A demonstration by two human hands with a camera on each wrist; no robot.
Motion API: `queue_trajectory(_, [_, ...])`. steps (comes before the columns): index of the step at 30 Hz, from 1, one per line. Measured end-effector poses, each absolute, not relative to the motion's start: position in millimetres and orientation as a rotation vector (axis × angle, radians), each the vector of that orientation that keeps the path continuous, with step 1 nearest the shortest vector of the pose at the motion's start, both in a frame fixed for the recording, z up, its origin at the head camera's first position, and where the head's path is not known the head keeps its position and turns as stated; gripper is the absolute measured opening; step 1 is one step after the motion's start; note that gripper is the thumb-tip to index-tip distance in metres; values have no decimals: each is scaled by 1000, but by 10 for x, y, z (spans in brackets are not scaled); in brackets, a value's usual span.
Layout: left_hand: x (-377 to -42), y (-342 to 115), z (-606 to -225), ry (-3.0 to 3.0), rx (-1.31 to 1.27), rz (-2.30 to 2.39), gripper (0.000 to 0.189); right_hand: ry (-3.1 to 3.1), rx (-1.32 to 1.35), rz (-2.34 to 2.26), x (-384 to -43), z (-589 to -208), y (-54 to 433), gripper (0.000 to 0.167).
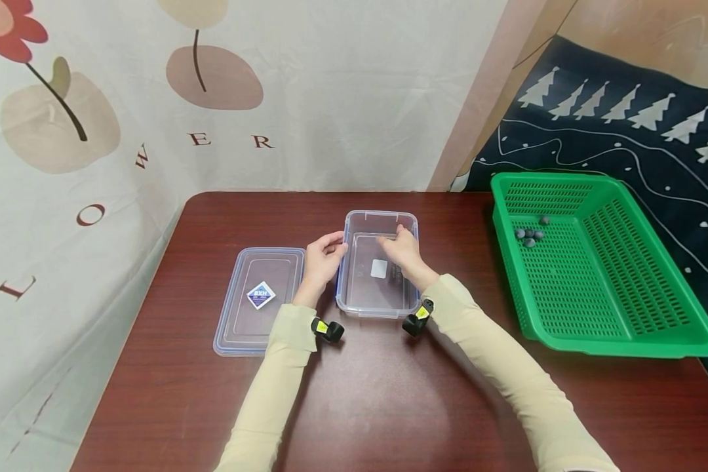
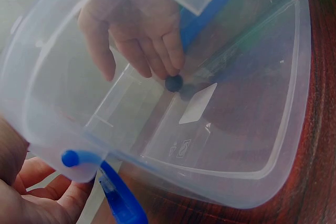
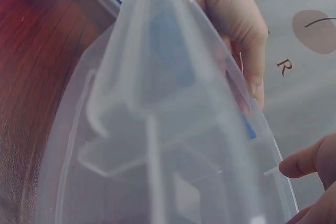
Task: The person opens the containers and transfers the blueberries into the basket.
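A clear plastic container [image 1: 354, 305] with blue side latches rests on the table. At its left wall, my left hand [image 1: 321, 261] grips the side by a blue latch [image 2: 123, 195], fingers curled on the outside. My right hand [image 1: 404, 252] reaches over the right wall into the container, its fingers fairly straight and pointing down. Right at those fingertips, close over the container's floor, shows a dark round blueberry [image 2: 173, 83], seen through the clear wall. In the right wrist view, the container's blurred wall covers much of the inside.
A clear lid [image 1: 242, 334] with a blue-edged rim and a label lies left of the container. To the right stands a green basket [image 1: 622, 344] with several blueberries [image 1: 529, 234] in its far left corner. A printed cloth [image 1: 354, 98] hangs behind the table.
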State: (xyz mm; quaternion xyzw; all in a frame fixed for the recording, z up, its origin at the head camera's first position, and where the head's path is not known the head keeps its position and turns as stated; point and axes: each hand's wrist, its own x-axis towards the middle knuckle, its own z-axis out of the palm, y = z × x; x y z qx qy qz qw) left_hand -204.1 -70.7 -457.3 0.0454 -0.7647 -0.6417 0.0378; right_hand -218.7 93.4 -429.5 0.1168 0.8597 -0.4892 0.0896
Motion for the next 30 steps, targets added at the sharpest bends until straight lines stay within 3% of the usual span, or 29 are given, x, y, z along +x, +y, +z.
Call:
queue_trajectory(12, [-2027,-707,-4560,-2354,149,-1971,29,2478,301,-1429,-2215,-4332,934,62])
queue_trajectory(16, [-2027,-715,-4557,-2362,145,-1964,30,2531,254,-1527,-2541,-4966,1040,57])
queue_trajectory(20, [-2026,-716,-4553,-2364,146,-1967,30,2524,272,-1531,-2816,-5357,1096,59])
queue_trajectory(30, [-2033,-714,-4570,-2359,141,-1958,29,2422,303,-1589,-2261,-4455,914,50])
